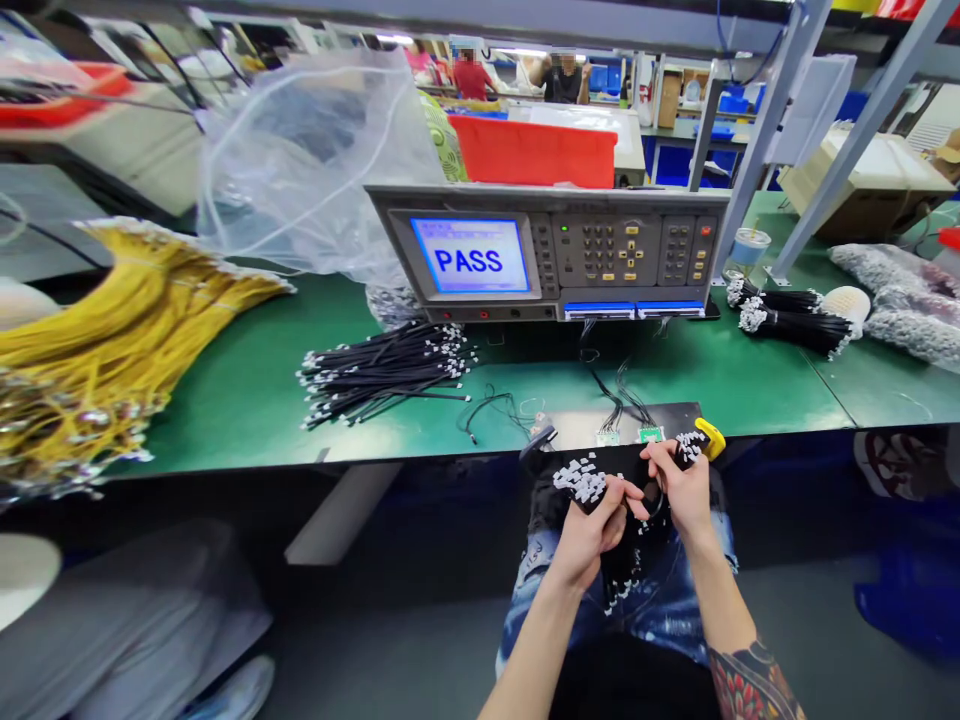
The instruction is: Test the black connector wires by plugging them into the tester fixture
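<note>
Above my lap, my left hand (598, 532) is closed around a bundle of black cables (581, 480) whose white connectors fan out past the fingers. My right hand (684, 488) grips a smaller bunch of black cables (688, 447), also with white connector ends. Between the hands a thin dark cable loops, and the fingertips of both hands are close together; exactly what they pinch is too small to tell. Just beyond, at the table edge, two small green circuit boards (651, 435) sit on a plate (577, 432), wired to a tester (547, 255) whose screen reads PASS.
A pile of black cables (386, 370) lies left of the tester, and tied black bundles (799, 315) lie to the right. Yellow cables (142, 310) hang over the left table edge. A red bin (536, 150) stands behind the tester. Metal posts (780, 130) rise at right.
</note>
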{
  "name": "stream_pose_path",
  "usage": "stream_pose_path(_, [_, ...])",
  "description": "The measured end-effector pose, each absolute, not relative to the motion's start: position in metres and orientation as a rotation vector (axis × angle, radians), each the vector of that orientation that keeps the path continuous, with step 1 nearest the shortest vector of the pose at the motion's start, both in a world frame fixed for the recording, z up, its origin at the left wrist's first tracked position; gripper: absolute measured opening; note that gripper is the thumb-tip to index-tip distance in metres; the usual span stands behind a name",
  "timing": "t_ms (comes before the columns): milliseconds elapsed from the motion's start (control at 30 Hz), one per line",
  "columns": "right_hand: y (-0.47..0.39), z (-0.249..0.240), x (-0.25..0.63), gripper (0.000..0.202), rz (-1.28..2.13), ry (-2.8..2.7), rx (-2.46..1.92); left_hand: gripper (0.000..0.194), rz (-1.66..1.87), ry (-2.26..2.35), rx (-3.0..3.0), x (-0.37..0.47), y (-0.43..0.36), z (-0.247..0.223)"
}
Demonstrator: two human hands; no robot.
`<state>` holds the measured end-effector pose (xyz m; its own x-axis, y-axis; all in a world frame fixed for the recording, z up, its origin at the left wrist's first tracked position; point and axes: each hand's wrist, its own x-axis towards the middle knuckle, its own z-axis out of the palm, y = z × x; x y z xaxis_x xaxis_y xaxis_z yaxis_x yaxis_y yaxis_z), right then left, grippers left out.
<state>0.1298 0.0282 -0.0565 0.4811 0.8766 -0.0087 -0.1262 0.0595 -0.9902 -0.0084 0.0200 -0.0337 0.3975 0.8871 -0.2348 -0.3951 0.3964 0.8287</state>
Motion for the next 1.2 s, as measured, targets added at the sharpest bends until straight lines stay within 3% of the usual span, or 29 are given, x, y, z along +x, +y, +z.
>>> stream_pose_path(267, [0.029,-0.056,0.128,0.041,1.008,-0.657,-1.209,0.049,1.002,0.989,0.831,-0.01,0.032,-0.033])
stream_pose_path(667, [0.033,-0.067,0.124,0.039,0.857,-0.702,-1.228,0.048,1.104,1.036,0.825,-0.008,0.039,-0.034])
stream_pose_path(1200, [0.005,-0.072,0.15,0.04,0.95,-0.661,-1.24,0.039,1.24,1.148,0.855,0.006,0.051,-0.042])
